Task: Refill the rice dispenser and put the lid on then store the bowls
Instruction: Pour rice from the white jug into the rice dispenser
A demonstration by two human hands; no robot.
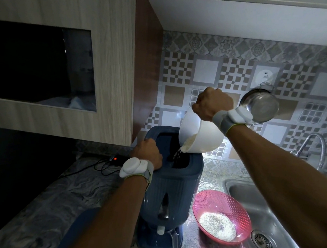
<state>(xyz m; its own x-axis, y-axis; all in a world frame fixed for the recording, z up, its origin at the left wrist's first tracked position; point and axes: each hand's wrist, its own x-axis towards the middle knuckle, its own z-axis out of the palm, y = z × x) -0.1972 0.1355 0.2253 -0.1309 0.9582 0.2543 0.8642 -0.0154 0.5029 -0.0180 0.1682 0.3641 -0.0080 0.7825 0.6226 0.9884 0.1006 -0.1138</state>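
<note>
A tall dark blue rice dispenser (172, 184) stands on the counter with its top open. My right hand (212, 104) grips the rim of a white bowl (203, 135), tilted steeply over the opening, and rice streams from its lip into the dispenser. My left hand (147, 154) rests on the dispenser's top left edge, fingers curled over the rim. A pink bowl (220, 205) holding rice sits on the counter to the right of the dispenser. A dark blue flat piece (80, 228), perhaps the lid, lies at the lower left, half hidden by my left arm.
A steel sink (281, 219) with a drain and a tap (312, 146) lies to the right. A metal pot (260, 107) hangs on the tiled wall. A small device (117, 158) with a red light and cables sits behind the dispenser. A wooden cabinet (112, 63) overhangs at left.
</note>
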